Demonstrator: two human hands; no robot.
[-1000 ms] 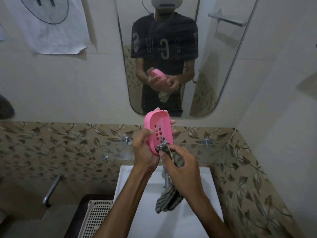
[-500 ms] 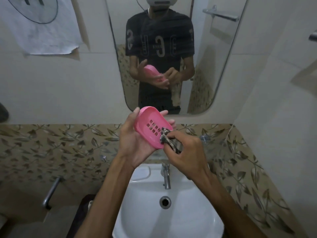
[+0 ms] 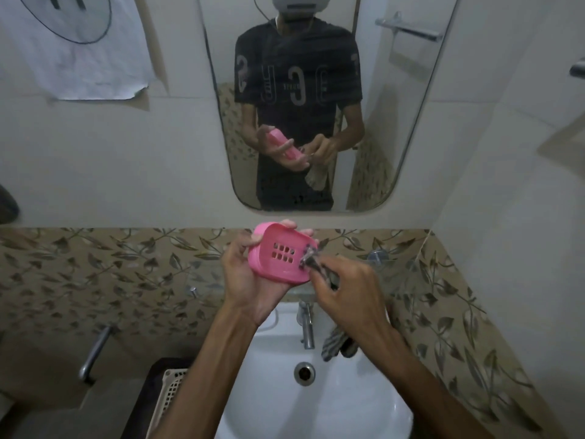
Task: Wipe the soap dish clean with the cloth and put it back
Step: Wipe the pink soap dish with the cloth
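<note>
My left hand cradles a pink soap dish from below and behind, its slotted inside facing me, above the sink. My right hand pinches a dark striped cloth and presses its bunched end against the dish's right inner edge. The cloth's loose tail hangs down below my right wrist, beside the tap. The wall mirror shows the same hands, dish and cloth from the front.
A white basin with a drain and a chrome tap lies under my hands. A glass shelf runs along the leaf-patterned tiles behind them. A cream slotted basket stands at the lower left. A mirror hangs on the wall.
The dish has been tipped from upright to lying more flat in my left palm. The cloth end has shifted to the dish's right inner edge. My view has dropped toward the basin.
</note>
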